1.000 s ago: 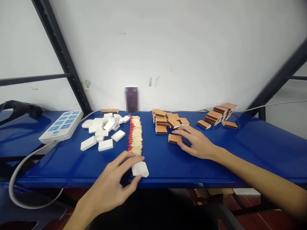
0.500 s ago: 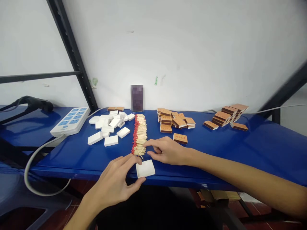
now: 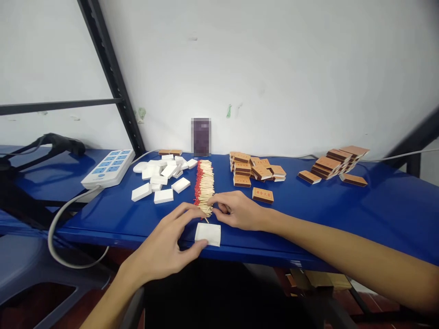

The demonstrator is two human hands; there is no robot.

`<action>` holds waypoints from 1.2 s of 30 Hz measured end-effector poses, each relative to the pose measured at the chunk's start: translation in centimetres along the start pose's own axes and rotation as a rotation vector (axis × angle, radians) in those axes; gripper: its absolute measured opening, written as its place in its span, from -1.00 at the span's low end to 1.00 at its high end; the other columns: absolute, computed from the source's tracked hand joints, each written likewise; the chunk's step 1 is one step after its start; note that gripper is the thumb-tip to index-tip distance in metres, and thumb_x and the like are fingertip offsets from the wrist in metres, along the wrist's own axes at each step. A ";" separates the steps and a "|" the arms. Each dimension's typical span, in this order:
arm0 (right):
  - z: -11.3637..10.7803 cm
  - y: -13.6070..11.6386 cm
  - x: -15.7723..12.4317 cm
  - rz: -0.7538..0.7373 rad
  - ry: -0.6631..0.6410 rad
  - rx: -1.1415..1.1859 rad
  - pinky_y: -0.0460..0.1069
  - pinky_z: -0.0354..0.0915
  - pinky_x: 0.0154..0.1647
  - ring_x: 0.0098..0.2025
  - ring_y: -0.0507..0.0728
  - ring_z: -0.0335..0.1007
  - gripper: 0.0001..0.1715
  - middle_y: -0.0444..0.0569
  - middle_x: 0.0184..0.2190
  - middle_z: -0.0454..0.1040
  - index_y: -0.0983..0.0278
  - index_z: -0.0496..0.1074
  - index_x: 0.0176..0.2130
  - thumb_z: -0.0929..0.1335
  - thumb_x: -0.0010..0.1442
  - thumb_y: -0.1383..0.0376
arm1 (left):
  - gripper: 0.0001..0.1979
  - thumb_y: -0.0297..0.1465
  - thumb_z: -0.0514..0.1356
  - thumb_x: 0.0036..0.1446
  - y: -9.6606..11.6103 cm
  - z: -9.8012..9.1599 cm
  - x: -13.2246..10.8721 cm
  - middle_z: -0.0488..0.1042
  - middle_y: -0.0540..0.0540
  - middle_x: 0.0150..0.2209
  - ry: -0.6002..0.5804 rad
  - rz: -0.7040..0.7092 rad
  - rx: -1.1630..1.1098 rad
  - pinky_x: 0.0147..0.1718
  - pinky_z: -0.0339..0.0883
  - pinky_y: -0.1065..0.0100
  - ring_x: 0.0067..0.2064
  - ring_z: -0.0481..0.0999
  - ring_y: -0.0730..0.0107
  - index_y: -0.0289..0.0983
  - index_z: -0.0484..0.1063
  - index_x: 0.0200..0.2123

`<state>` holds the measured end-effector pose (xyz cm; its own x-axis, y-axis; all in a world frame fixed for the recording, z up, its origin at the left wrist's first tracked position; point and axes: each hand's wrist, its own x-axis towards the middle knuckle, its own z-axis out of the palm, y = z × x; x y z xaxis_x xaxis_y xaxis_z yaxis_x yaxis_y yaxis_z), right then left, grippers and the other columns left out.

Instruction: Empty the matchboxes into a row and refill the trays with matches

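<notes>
Head view, and the left hand (image 3: 166, 244) arches wide beside the small white tray (image 3: 209, 233), thumb on its near left corner, forefinger out past its far edge! Over on the right, the right hand (image 3: 242, 211) works narrow, thumb and forefinger drawn close at the near end of the row of matches (image 3: 205, 180); whether a stick sits between those fingertips, you cannot tell. One loose match (image 3: 206, 220) pokes out just beyond the tray's far edge, between the two hands.

Now the edges: the tray lies flat on the blue table (image 3: 295, 219), close to the near edge. Left and far, white boxes (image 3: 163, 196) sit in a loose heap, well apart from the left hand. A single orange matchbox (image 3: 262, 195) lies just beyond the right hand, with stacked matchboxes (image 3: 242, 168) farther back. Open room? A broad blue stretch beyond the right forearm, short of the far-right pile (image 3: 331, 165), and a smaller patch between the white boxes and the left hand.
</notes>
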<state>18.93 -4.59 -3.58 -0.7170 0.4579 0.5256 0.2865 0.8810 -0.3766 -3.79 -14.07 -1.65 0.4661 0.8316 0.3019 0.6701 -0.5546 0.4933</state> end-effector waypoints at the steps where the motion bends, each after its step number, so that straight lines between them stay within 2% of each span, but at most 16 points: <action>1: 0.0 0.0 0.0 0.007 -0.006 0.000 -0.13 0.10 -0.49 -0.58 -0.06 0.12 -0.78 -0.27 -0.59 0.20 0.31 0.48 -0.15 0.33 0.19 0.45 | -0.69 -0.27 0.13 0.31 -0.2 -0.2 0.2 0.39 -0.06 0.06 0.014 -0.007 -0.005 -0.36 0.34 0.41 -0.31 0.42 0.46 -0.10 0.34 0.11; 4: 0.0 0.0 0.2 0.027 -0.020 0.005 -0.13 0.08 -0.49 -0.58 -0.06 0.10 -0.85 -0.28 -0.60 0.17 0.30 0.47 -0.21 0.33 0.19 0.44 | -0.72 -0.33 0.00 0.40 -1.1 -0.8 1.1 0.41 -0.07 -0.03 0.058 0.004 0.021 -0.20 0.37 0.39 -0.21 0.45 0.42 -0.13 0.41 0.07; 6: -0.1 0.0 0.3 0.036 -0.022 0.019 -0.13 0.07 -0.50 -0.58 -0.06 0.07 -0.90 -0.28 -0.60 0.15 0.29 0.46 -0.25 0.34 0.20 0.43 | -0.71 -0.35 -0.01 0.41 -1.7 -0.9 1.6 0.40 -0.07 -0.10 0.063 0.036 0.042 -0.14 0.37 0.36 -0.18 0.44 0.40 -0.15 0.44 0.05; 10: -0.3 0.0 0.2 0.049 -0.035 0.049 -0.13 0.07 -0.50 -0.58 -0.06 0.06 -0.95 -0.29 -0.60 0.15 0.28 0.42 -0.29 0.33 0.22 0.39 | -0.72 -0.35 0.02 0.40 -2.3 -0.6 2.1 0.37 -0.07 -0.15 0.036 0.087 0.050 -0.14 0.36 0.36 -0.17 0.42 0.39 -0.14 0.47 0.04; 20: -0.6 -0.2 0.0 0.016 -0.057 0.102 -0.14 0.07 -0.50 -0.58 -0.07 0.06 -0.95 -0.30 -0.59 0.13 0.27 0.38 -0.33 0.35 0.18 0.41 | -0.81 -0.38 0.07 0.37 -2.2 0.0 2.1 0.36 -0.05 -0.20 0.049 0.050 0.092 -0.16 0.34 0.35 -0.19 0.43 0.38 -0.20 0.49 -0.14; 25: -1.0 -1.0 -0.3 -0.002 -0.011 0.122 -0.13 0.07 -0.52 -0.59 -0.07 0.04 -0.93 -0.30 -0.61 0.10 0.26 0.38 -0.33 0.33 0.23 0.38 | -0.81 -0.34 0.07 0.37 -2.0 -0.1 1.9 0.39 -0.05 -0.20 0.080 0.034 0.098 -0.19 0.34 0.36 -0.22 0.44 0.39 -0.20 0.48 -0.13; 32: -0.4 -1.4 -0.7 -0.041 0.145 0.084 -0.14 0.08 -0.54 -0.61 -0.07 0.03 -0.91 -0.29 -0.63 0.14 0.26 0.41 -0.33 0.34 0.25 0.34 | -0.78 -0.33 0.04 0.39 -2.0 -0.1 1.6 0.42 -0.07 -0.17 0.106 0.043 0.123 -0.25 0.34 0.39 -0.20 0.46 0.39 -0.21 0.47 -0.12; 36: -0.3 -1.5 -0.6 -0.038 0.145 0.070 -0.13 0.06 -0.55 -0.62 -0.07 0.02 -0.85 -0.28 -0.65 0.15 0.27 0.43 -0.37 0.34 0.26 0.32 | -0.76 -0.31 0.04 0.39 -2.1 0.0 1.6 0.44 -0.08 -0.18 0.106 0.040 0.113 -0.28 0.35 0.39 -0.21 0.46 0.38 -0.21 0.50 -0.12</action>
<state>19.13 -6.19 -3.11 -0.6257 0.4416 0.6430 0.2123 0.8896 -0.4044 -4.42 -11.60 -2.18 0.4341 0.8036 0.4071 0.7156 -0.5821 0.3861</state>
